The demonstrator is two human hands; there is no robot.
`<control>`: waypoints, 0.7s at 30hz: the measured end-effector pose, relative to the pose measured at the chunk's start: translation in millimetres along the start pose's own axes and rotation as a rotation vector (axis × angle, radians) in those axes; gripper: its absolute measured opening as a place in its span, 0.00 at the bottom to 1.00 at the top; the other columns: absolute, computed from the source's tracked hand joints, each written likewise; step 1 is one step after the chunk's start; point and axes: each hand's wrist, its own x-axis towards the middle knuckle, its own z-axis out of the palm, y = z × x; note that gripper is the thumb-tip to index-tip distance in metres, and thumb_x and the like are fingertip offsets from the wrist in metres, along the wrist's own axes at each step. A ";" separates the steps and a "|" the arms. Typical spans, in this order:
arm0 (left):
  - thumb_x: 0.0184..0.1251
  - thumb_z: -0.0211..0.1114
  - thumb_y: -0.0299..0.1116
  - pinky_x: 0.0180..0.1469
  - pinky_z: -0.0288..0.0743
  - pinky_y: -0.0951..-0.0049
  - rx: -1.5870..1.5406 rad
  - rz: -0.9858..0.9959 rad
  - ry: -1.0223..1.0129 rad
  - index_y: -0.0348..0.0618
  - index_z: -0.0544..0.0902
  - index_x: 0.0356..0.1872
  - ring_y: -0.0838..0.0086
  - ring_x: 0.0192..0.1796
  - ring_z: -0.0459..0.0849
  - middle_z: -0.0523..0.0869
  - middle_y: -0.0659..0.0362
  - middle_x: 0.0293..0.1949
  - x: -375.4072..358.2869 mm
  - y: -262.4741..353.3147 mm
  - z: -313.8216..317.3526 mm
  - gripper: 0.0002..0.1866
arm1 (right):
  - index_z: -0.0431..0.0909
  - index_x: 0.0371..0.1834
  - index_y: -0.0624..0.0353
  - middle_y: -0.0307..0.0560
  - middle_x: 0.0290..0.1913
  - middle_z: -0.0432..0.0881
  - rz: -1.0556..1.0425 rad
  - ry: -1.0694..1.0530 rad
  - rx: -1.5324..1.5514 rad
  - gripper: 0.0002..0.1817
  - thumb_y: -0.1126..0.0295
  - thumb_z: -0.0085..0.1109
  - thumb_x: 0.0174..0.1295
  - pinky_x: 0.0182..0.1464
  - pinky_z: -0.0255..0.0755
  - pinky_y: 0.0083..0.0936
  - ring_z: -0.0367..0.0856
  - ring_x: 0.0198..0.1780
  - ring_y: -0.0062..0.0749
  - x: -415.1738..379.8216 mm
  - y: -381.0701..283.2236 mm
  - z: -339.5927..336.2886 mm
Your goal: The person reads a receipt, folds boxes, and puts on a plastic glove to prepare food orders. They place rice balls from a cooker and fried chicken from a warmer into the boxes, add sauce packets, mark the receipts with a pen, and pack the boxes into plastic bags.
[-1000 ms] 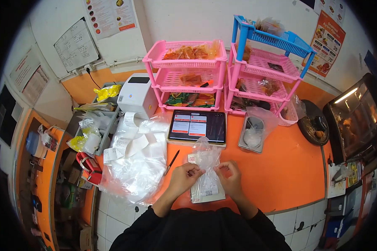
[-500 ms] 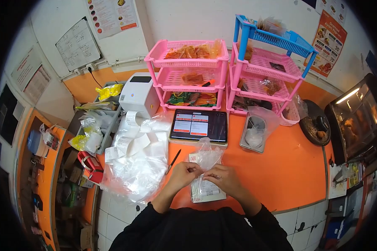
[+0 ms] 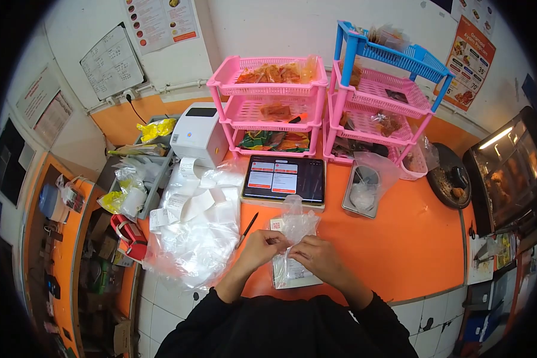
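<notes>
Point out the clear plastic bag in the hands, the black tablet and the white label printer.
Clear plastic bag [image 3: 296, 222], head view, bunched top.
Black tablet with lit screen [image 3: 284, 178], head view, screen centre.
White label printer [image 3: 198, 132], head view, top cover.

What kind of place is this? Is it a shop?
Probably a small takeaway food counter. A tablet shows orders, a label printer has spat out slips, and a warmer holds fried food, while both hands work a clear plastic bag.

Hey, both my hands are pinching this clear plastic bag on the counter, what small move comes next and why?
Probably twist the neck shut: the left hand and right hand pinch the plastic bag at its gathered middle, with its top loose above.
</notes>
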 end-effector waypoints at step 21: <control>0.61 0.61 0.25 0.36 0.74 0.73 0.343 0.077 0.045 0.40 0.80 0.49 0.72 0.33 0.82 0.84 0.52 0.36 -49.4 14.0 11.5 0.14 | 0.83 0.32 0.58 0.43 0.32 0.78 0.157 0.280 0.147 0.06 0.73 0.68 0.50 0.36 0.73 0.23 0.78 0.31 0.30 -23.6 -13.4 25.6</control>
